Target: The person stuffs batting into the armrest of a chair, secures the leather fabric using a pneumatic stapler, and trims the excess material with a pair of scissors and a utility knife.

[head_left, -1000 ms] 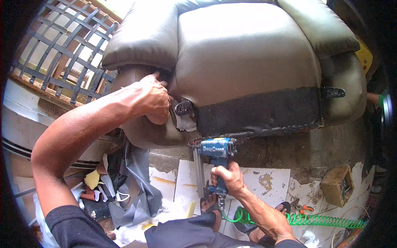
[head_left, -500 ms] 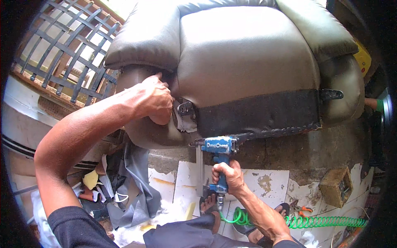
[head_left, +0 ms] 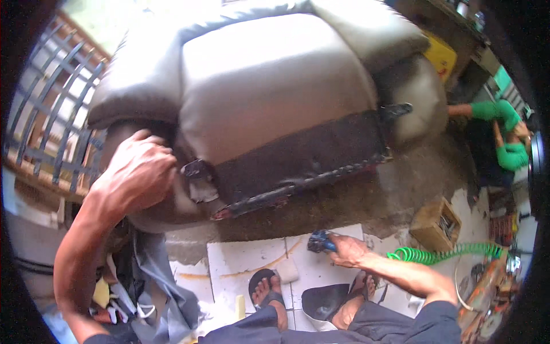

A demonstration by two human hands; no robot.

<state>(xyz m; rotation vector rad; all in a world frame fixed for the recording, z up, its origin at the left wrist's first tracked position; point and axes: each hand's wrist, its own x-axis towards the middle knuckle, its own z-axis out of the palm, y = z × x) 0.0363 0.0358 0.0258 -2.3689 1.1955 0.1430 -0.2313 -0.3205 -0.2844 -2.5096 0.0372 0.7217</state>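
Armchair in brown upholstery stands before us, our left hand loosely curled by the armrest on our left; we cannot tell whether it holds anything. Our right hand wraps around a blue tool, apart from the armchair. We judge this positioning; using the tool would call for steadying the dark panel
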